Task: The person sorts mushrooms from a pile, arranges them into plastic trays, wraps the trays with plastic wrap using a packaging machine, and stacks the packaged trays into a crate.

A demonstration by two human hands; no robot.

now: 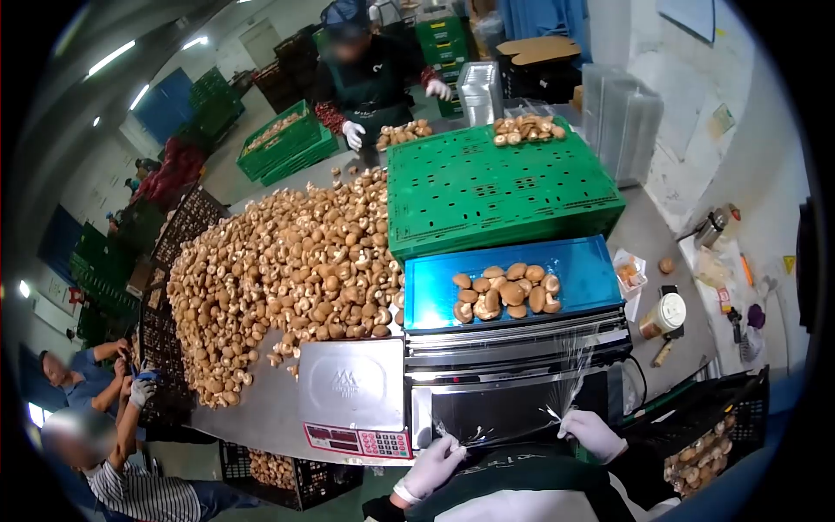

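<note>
Left hand (432, 470) and right hand (593, 435), white-gloved and set apart, each pinch clear film (572, 383) between closed fingertips, over the wrapping machine (513, 409). Just beyond them, shiitake mushrooms (513, 291) sit on a blue surface (430, 291); farther ahead stands a green crate (487, 187).

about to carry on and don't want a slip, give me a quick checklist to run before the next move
1. White-gloved left hand grips thin clear plastic film: ok, fingers closed on it.
2. White-gloved right hand grips film: ok, pinched.
3. Brown, round-capped mushrooms grouped on the shiny blue rectangular panel: ok.
4. Square silver metal scale pan bare: ok.
5. Red-framed scale readout legible: cannot tell, too small.
</note>
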